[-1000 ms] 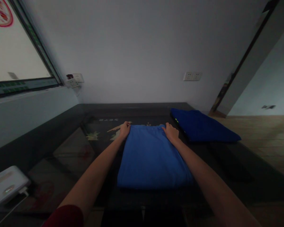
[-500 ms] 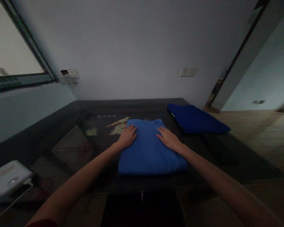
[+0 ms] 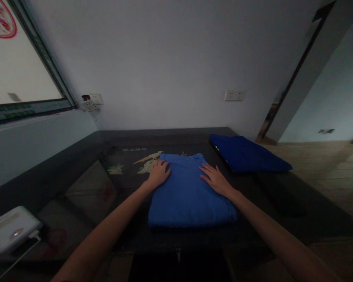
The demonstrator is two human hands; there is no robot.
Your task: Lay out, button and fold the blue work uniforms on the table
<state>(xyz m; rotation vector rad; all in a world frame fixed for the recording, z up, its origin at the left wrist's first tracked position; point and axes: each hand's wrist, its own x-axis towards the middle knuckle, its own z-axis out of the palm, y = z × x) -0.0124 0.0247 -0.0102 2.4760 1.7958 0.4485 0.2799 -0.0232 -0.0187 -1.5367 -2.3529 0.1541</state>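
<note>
A folded bright blue garment (image 3: 188,192) lies on the dark table (image 3: 85,188) in front of me. My left hand (image 3: 159,173) rests flat on its upper left part, fingers stretched out. My right hand (image 3: 214,178) lies flat on its upper right part, fingers spread. Neither hand holds anything.
A darker blue folded cloth (image 3: 247,158) lies at the table's back right. A white device (image 3: 10,233) with a cable sits at the near left. Wall sockets (image 3: 90,102) are at the left corner, and a window is beside them. Wooden floor shows at right.
My hands left the garment's far corners and came toward me to lie flat on its top. The view shifted slightly.
</note>
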